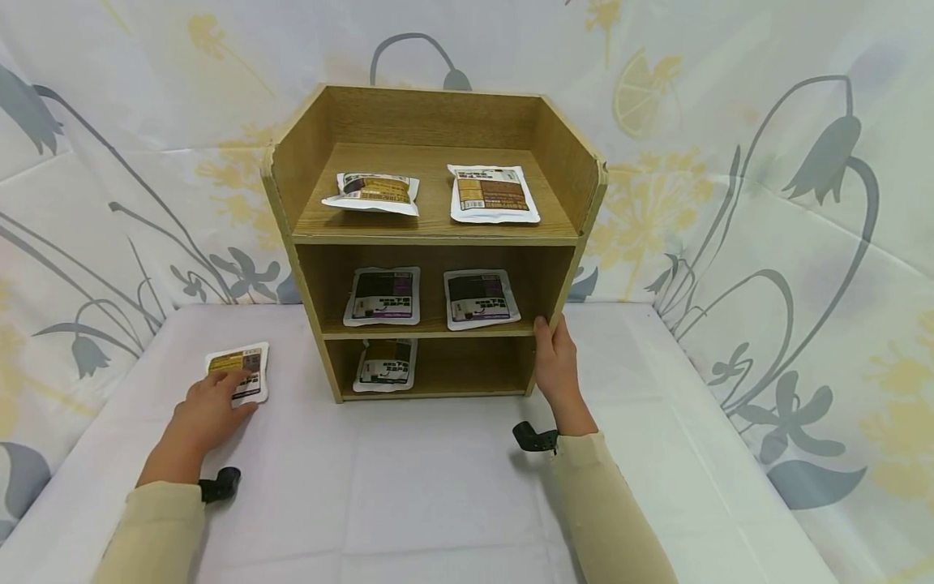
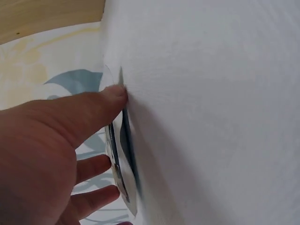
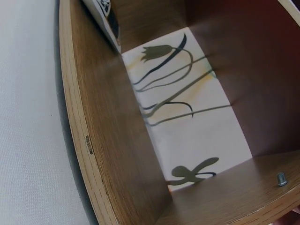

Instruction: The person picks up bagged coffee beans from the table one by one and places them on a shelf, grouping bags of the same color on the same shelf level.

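Note:
My left hand (image 1: 212, 405) reaches over a flat white-edged food pouch (image 1: 251, 369) lying on the table left of the shelf. Its fingers lie on the printed face, and in the left wrist view the thumb (image 2: 101, 108) is at the edge of the pouch (image 2: 123, 164). My right hand (image 1: 558, 365) grips the right side wall of the small wooden shelf (image 1: 438, 240), thumb inside the front edge and fingers around the outside. Inside the shelf, the right wrist view shows the bottom compartment (image 3: 112, 122) with a pouch (image 3: 105, 18) at its far end.
On the top board lie a pouch (image 1: 375, 193) at left and another pouch (image 1: 492, 195) at right. The middle board carries two dark pouches, a left one (image 1: 383, 296) and a right one (image 1: 481, 298). One pouch (image 1: 387, 363) stands leaning at the bottom left. Patterned cloth (image 1: 730, 203) hangs behind.

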`<state>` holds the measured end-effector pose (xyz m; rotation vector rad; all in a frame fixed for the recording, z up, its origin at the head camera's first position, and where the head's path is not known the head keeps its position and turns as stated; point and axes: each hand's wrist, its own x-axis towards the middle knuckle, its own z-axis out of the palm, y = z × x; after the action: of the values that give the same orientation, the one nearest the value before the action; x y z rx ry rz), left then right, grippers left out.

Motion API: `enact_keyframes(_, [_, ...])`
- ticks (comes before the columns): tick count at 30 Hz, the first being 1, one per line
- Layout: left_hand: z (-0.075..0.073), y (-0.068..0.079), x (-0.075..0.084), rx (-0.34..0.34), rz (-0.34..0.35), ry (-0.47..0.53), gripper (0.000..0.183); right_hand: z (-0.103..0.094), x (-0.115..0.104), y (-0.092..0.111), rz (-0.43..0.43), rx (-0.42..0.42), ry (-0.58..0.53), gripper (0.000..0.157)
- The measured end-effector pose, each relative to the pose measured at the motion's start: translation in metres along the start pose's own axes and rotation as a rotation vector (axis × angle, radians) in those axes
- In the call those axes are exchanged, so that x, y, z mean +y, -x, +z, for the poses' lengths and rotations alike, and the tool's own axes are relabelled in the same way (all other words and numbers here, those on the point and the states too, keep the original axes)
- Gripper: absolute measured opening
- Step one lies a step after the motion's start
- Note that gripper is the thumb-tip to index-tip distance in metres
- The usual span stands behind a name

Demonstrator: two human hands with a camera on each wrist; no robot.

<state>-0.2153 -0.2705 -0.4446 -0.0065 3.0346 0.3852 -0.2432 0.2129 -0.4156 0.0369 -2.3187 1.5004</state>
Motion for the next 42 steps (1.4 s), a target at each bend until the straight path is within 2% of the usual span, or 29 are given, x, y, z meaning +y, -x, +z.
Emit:
enact_keyframes(11, [-0.0024, -0.004, -0.0046, -0.004, 0.042, -0.019, 0.07, -0.0011, -0.0015, 0.0003, 0.016, -0.015, -0.006, 0.052])
enact_keyframes(21, [0.0, -0.008, -0.0034, 0.012, 0.051, -0.078, 0.06, -0.001, 0.0004, -0.0003, 0.009, 0.003, -0.001, 0.051])
enact_keyframes(30, [-0.0062, -0.0073, -0.0045, -0.001, 0.073, -0.071, 0.072, -0.0008, -0.0008, 0.0001, 0.0, 0.0, -0.001, 0.051])
enact_keyframes(33, [-0.0066, -0.0078, -0.0046, 0.012, 0.085, -0.09, 0.069, -0.0008, -0.001, 0.0002, -0.001, -0.003, -0.001, 0.051])
enact_keyframes(42, [-0.0075, -0.0084, -0.0019, 0.044, 0.123, -0.155, 0.046, -0.0005, 0.0014, -0.0005, 0.007, 0.002, 0.002, 0.051])
